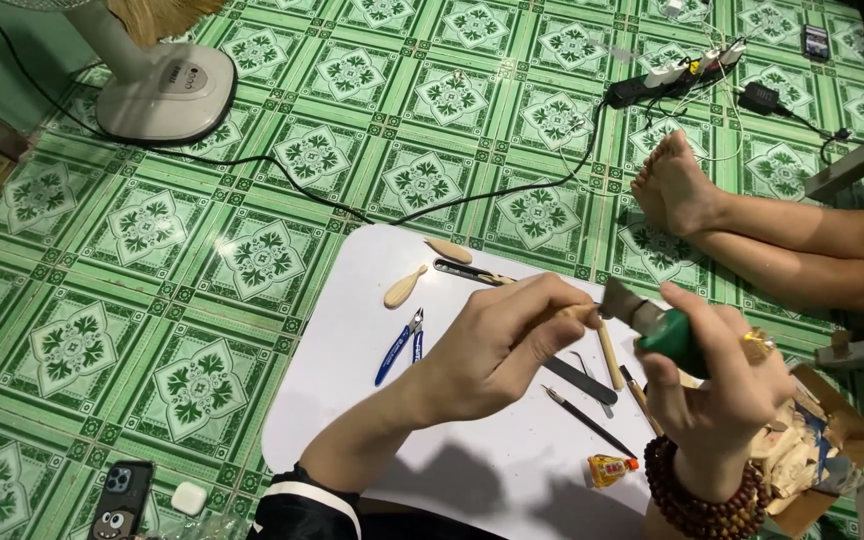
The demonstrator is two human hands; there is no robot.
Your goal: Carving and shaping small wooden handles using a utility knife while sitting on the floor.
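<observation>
Seen from above, over a white table [352, 400] on a green patterned tile floor [152, 250]. Left hand [497, 345] reaching in from the lower left, forearm slanted up and to the right, fingers pinched around one end of a thin wooden stick [607, 350]. Right hand [722, 385] raised at the table's right edge, wrist ringed by a brown bead bracelet [697, 500], fingers wrapped tight around a green-handled knife [652, 320], its blade meeting the stick just beside the left fingertips. On the table: blue-handled cutters [399, 347], two small carved wooden pieces [405, 287], a dark file [580, 380], a thin pointed tool [587, 420], a small yellow tube [610, 469]. Beside the right wrist, an open cardboard box [842, 425] of wood scraps. Another person's bare feet [674, 185] resting on the tiles beyond.
</observation>
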